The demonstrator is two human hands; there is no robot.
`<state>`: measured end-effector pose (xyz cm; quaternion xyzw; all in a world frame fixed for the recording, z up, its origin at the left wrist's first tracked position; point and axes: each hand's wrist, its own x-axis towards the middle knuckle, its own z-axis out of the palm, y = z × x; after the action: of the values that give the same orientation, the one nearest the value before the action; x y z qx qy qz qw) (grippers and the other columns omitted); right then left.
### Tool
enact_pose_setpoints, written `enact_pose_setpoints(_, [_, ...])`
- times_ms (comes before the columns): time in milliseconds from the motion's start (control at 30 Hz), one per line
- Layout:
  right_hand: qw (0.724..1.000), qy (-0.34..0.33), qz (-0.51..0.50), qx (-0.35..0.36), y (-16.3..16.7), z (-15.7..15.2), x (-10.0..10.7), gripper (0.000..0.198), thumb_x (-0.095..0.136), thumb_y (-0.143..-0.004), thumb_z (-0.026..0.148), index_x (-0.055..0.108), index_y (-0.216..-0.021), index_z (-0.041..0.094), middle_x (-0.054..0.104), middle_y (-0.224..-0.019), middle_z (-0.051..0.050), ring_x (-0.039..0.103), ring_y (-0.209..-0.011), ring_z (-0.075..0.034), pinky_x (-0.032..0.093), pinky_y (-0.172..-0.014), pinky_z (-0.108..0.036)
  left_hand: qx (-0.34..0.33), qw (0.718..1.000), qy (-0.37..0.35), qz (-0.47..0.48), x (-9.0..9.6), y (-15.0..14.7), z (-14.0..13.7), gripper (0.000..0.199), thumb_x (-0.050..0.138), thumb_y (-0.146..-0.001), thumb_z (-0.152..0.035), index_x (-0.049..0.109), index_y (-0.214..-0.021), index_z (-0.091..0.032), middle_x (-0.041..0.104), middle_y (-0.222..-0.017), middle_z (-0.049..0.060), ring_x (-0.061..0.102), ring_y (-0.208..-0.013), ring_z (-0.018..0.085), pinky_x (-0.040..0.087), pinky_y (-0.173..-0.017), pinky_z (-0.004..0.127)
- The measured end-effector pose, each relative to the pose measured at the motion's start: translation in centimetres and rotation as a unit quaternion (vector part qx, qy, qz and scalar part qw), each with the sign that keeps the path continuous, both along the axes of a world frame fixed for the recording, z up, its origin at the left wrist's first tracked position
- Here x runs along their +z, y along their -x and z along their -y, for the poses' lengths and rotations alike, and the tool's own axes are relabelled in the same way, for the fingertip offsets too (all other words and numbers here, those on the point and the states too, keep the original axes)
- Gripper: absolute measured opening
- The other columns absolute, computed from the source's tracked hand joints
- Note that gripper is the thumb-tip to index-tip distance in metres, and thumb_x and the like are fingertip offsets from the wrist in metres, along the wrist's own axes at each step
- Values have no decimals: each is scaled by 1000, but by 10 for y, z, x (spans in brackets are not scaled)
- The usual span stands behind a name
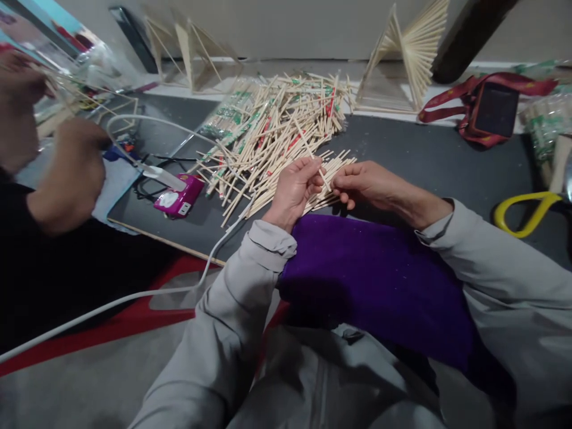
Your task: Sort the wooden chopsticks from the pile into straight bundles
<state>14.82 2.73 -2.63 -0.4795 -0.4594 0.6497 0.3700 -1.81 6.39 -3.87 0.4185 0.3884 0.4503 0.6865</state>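
Above the purple cloth (370,280), left hand (292,189) and right hand (373,183) — close together — both pinched one thin, pale wooden stick (322,176) beside the loose stick pile (272,128).

Pale wall (313,27) behind; dark mat (429,158) over grey floor (89,381).
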Motion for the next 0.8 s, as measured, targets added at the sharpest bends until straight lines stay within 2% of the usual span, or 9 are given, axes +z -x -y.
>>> enact_pose_setpoints(67, [1000,8,-4,-3,1,0,0,14,62,-84,4,67,-73,11,63,-68,-3,58,-53,-8,51,-43,-16,-4,1000,-7,-18,-1,0,0,22,66,-91,-23,59,-71,-15,56,-58,-6,50,-43,0,43,-44,10])
enact_pose_setpoints(167, [1000,5,-19,1,2,1,-2,13,68,-85,13,66,-72,12,62,-67,-3,59,-54,-9,52,-45,-17,-10,999,-15,-29,-2,0,-1,21,64,-92,-23,59,-73,-16,58,-57,-6,51,-44,1,43,-45,10])
enact_pose_setpoints(233, [1000,-16,-18,0,3,2,-3,16,71,-85,19,66,-71,13,61,-65,-2,58,-54,-8,51,-45,-17,-10,999,-30,-31,-3,-1,0,20,64,-92,-23,60,-74,-15,60,-58,-5,52,-45,1,43,-45,11])
enact_pose_setpoints(400, [997,-64,42,5,5,4,0,21,71,-84,15,63,-65,13,57,-54,0,53,-46,-6,48,-42,-15,-4,998,-38,-59,-3,-4,5,20,70,-88,-25,59,-75,-15,60,-57,-5,53,-45,2,45,-46,12])
enact_pose_setpoints(533, [995,-63,73,14,6,4,3,27,69,-87,18,59,-62,14,55,-51,1,51,-41,-6,47,-40,-16,-9,998,-34,-56,-2,-6,6,18,64,-91,-20,59,-74,-15,60,-56,-5,54,-45,2,45,-46,12])
enact_pose_setpoints(700, [998,-54,38,24,5,3,-2,25,76,-83,29,63,-68,14,55,-55,1,51,-45,-6,48,-41,-17,-32,998,-35,-33,-2,-6,6,22,59,-95,-21,58,-74,-15,60,-60,-5,55,-47,1,46,-48,11])
enact_pose_setpoints(800, [998,-46,32,15,3,1,-4,23,74,-82,26,62,-67,14,52,-54,1,48,-44,-6,48,-40,-18,-36,999,-31,-11,-1,-5,5,17,59,-95,-20,60,-79,-15,63,-65,-5,57,-50,1,47,-49,12])
